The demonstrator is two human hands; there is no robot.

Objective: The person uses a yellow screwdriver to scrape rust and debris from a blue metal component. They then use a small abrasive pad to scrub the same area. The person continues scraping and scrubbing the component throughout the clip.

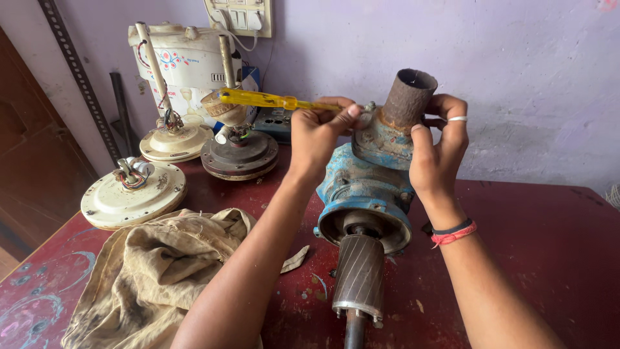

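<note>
A blue pump housing (pixel 365 187) with a rusty pipe stub (pixel 407 98) on top rests on the dark red table (pixel 549 239). A grooved metal rotor (pixel 358 274) sticks out of it toward me. My left hand (pixel 320 132) grips a yellow-handled screwdriver (pixel 271 99), its tip end hidden at the housing's top near the pipe. My right hand (pixel 439 148), with a ring and red and black wrist bands, clasps the right side of the housing just below the pipe.
A crumpled beige cloth (pixel 155 271) lies at the front left. Three ceiling fan motors (pixel 132 194) (pixel 175 139) (pixel 239 152) stand at the back left, a white appliance (pixel 184 61) behind them. A switchboard (pixel 242 16) hangs on the lilac wall.
</note>
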